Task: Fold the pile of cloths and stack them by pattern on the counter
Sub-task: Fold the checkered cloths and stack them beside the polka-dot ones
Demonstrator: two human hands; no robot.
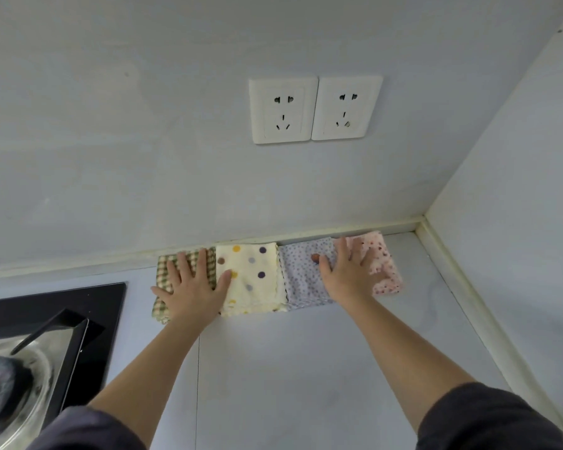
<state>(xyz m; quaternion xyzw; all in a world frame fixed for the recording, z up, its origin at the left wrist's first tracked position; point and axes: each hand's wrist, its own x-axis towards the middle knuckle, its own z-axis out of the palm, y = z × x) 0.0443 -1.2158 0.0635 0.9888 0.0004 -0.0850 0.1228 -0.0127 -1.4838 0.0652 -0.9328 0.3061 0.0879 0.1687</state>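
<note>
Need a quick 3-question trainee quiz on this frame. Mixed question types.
1. True or false: the left hand lies flat on the check cloth.
2. Fill in: ___ folded cloths lie in a row on the counter.
3. The right hand rests on: A the check cloth; B the lilac cloth and pink cloth; C bare counter.

Key: 1 true; 2 four; 3 B.
</note>
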